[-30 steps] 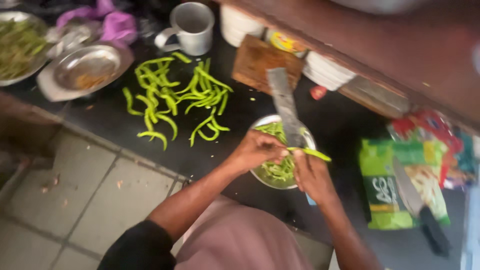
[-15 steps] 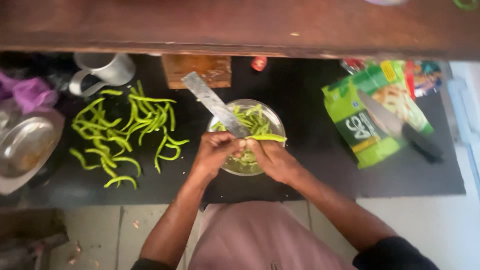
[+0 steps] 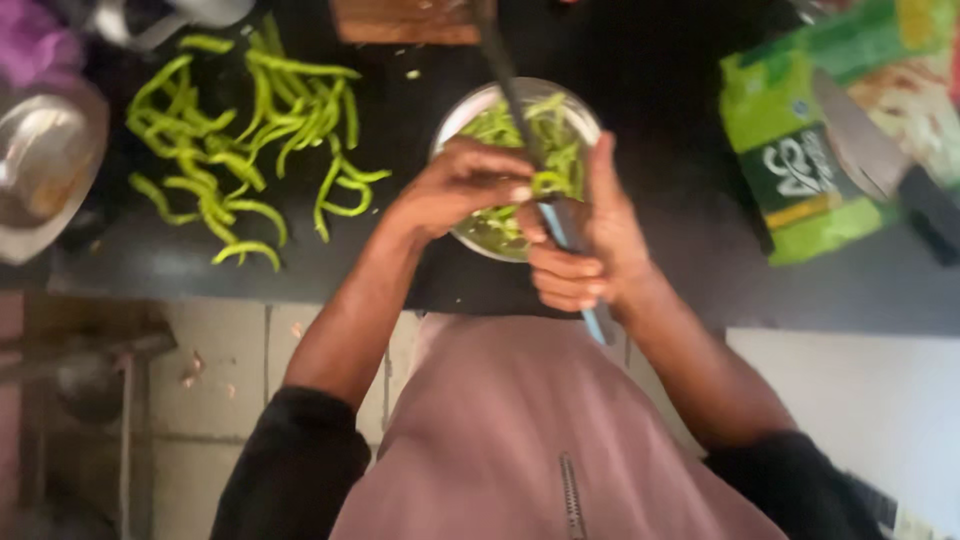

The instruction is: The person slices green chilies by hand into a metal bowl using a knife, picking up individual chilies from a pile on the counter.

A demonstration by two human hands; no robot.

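My right hand (image 3: 585, 245) grips a knife by its blue handle, and the knife's blade (image 3: 505, 75) points away from me over a glass bowl (image 3: 455, 120) holding cut green chilli pieces. My left hand (image 3: 465, 185) pinches a green chilli (image 3: 550, 182) against the blade, just above the bowl. Both hands meet over the bowl's near rim. A pile of whole green chillies (image 3: 250, 140) lies on the black counter (image 3: 650, 90) to the left of the bowl.
A wooden board (image 3: 405, 20) lies behind the bowl. Green packets (image 3: 800, 170) with a second, larger knife (image 3: 880, 165) on them sit at the right. A steel plate (image 3: 45, 165) and a metal mug (image 3: 150, 18) are at the left. Tiled floor lies below the counter's edge.
The view has swung and closed in on the bowl. My hands stay over it, and the knife's blade now points straight away instead of slanting left.
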